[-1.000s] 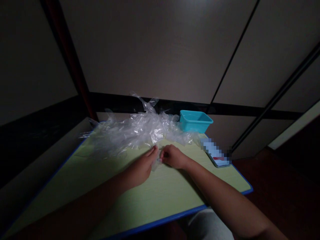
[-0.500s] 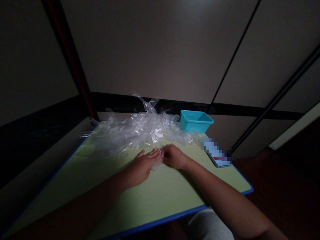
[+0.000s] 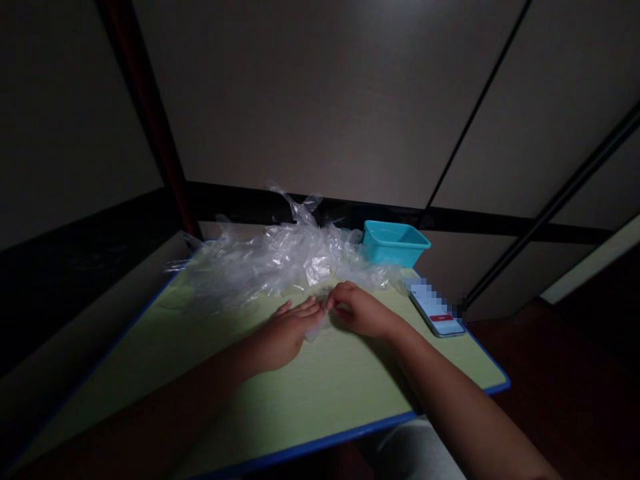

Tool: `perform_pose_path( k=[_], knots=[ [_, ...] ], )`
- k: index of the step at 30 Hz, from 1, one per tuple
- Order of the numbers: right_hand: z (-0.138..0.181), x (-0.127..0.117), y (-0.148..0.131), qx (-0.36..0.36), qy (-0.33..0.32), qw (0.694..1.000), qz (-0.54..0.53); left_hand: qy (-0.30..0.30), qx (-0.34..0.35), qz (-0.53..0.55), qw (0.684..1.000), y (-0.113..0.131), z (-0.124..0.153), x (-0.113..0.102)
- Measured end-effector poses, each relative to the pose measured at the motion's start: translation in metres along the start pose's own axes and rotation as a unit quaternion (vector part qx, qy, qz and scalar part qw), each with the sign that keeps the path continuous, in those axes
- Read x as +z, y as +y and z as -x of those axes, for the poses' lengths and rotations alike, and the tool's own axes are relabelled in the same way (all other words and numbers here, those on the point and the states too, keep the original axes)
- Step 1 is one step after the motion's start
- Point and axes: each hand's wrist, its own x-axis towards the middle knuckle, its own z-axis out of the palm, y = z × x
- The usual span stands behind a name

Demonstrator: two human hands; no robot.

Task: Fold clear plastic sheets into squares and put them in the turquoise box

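On the table lies a small folded piece of clear plastic, which looks like a thin disposable glove (image 3: 313,331). My left hand (image 3: 285,337) rests flat over its left side, fingers stretched out and together. At its upper right edge my right hand (image 3: 357,310) pinches the plastic between thumb and fingertips. Most of the folded glove is hidden under my fingers. Just beyond both hands spreads a loose heap of clear plastic gloves (image 3: 280,257), with finger-like ends sticking up.
A turquoise plastic basket (image 3: 397,253) stands at the far right of the table, beside the heap. A phone (image 3: 440,320) with a lit screen lies near the right edge. The pale green table (image 3: 310,393) has a blue rim, and cabinet panels (image 3: 320,107) rise behind it.
My right hand has lifted slightly and shifted a little right, still pinching the plastic's edge. My left hand stays pressed flat. The whole view has shifted slightly.
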Motion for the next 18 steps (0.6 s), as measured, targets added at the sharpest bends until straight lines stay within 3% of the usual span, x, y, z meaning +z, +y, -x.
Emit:
perform_pose_path(
  k=[10, 18],
  knots=[
    [-0.002, 0.008, 0.001, -0.040, -0.020, 0.998, -0.032, -0.002, -0.011, 0.001, 1.000, 0.006, 0.000, -0.005],
    [0.000, 0.009, 0.006, -0.032, -0.022, 0.999, -0.028, 0.053, 0.049, 0.023, 0.997, -0.003, -0.002, -0.002]
  ],
)
